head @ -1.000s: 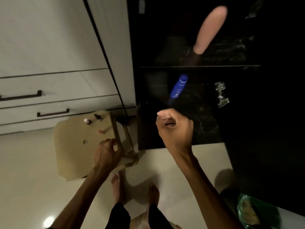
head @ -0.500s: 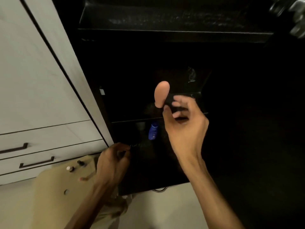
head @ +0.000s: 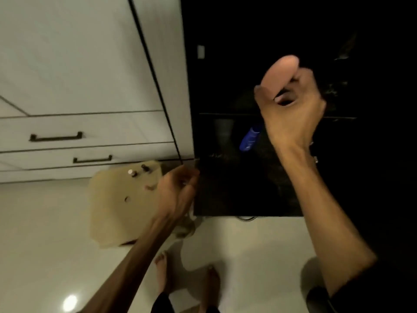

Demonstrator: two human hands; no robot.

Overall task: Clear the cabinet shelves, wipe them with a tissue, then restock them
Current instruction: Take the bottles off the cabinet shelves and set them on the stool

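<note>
A dark cabinet stands open, its shelf edge [head: 225,114] faint in the gloom. My right hand [head: 291,105] is raised in front of the upper shelf, fingers wrapped around a peach-pink bottle [head: 279,73] whose rounded end sticks out above my thumb. A blue bottle [head: 249,137] lies tilted on the lower shelf, just left of my right wrist. My left hand [head: 178,193] hangs low at the cabinet's bottom-left corner with its fingers curled. A pale crumpled wad [head: 186,228] shows just below it; whether the hand holds it is unclear.
A tan stool [head: 112,211] stands left of the cabinet with two small bottles [head: 133,172] near its far edge. White drawers with dark handles [head: 56,137] fill the left. My bare feet [head: 162,272] are on the glossy pale floor.
My right hand, open-fingered at the pink bottle half a second ago, is now closed around it. The view has tilted back down. My left hand stays by the cabinet corner.
</note>
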